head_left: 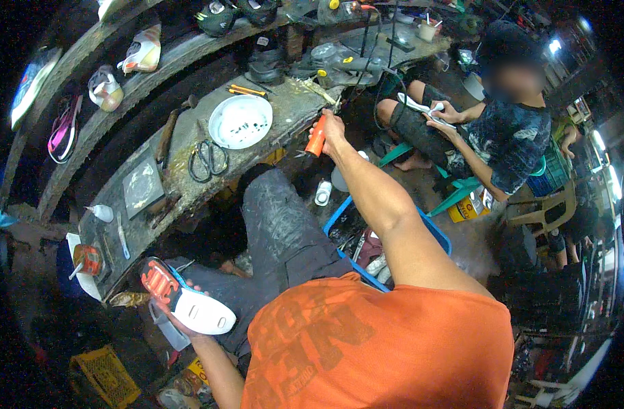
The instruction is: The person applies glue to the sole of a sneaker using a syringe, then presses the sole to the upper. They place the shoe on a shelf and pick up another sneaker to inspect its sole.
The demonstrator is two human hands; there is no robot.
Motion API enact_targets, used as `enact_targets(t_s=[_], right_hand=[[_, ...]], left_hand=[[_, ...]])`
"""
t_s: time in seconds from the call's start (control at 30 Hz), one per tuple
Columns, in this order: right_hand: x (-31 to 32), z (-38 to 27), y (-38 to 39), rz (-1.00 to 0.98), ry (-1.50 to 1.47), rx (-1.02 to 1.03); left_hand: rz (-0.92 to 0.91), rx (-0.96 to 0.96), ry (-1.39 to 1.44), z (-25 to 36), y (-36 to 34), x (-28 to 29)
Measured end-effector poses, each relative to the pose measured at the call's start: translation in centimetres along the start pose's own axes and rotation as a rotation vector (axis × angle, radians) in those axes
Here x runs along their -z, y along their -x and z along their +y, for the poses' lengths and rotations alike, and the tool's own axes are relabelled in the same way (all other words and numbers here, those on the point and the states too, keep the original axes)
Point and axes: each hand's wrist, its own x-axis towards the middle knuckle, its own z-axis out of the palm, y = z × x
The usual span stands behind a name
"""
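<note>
My left hand [189, 335], at lower left, holds a white, red and blue shoe sole [203, 310] over my lap, its fingers around the edges. My right hand [332, 129] grips an orange cylindrical-handled tool [317, 142] at the bench's front edge; a small metal tip shows at its lower end. Left of that hand, on the worn bench [189, 184], are a white bowl [240, 114] with small dark pieces, black-handled scissors [210, 158], a hammer [167, 136], a grey plate [143, 187] and a small white bottle [102, 213].
Shoes [141, 51] stand on curved shelves behind the bench. A seated co-worker [503, 136] at right holds a white item in both hands. A blue crate [438, 242] sits beside my right leg; a yellow crate [100, 375] is at lower left. Cables hang at the bench's back.
</note>
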Motion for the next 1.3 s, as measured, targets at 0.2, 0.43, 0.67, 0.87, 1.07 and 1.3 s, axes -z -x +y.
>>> enact_targets(t_s=[0.2, 0.43, 0.67, 0.87, 1.07, 1.3], right_hand=[[-0.1, 0.4, 1.0, 0.031, 0.0, 0.016], [0.1, 1.0, 2.3, -0.025, 0.003, 0.002], [0.0, 0.8, 1.2, -0.018, -0.137, -0.06], [-0.1, 0.7, 0.5, -0.011, -0.087, -0.055], [-0.2, 0.3, 0.5, 0.002, -0.087, -0.068], [-0.1, 0.7, 0.4, -0.002, -0.046, -0.048]], left_hand=[[0.023, -0.007, -0.009, -0.2, -0.3, -0.9], [-0.03, -0.006, -0.033, 0.1, 0.0, -0.5], [-0.057, -0.055, -0.037, 0.4, 0.6, -0.2], [-0.009, -0.059, 0.0, 0.4, 1.4, -0.4], [-0.015, -0.043, -0.052, 0.1, 0.6, -0.2], [0.028, -0.048, -0.011, -0.1, 0.6, -1.3]])
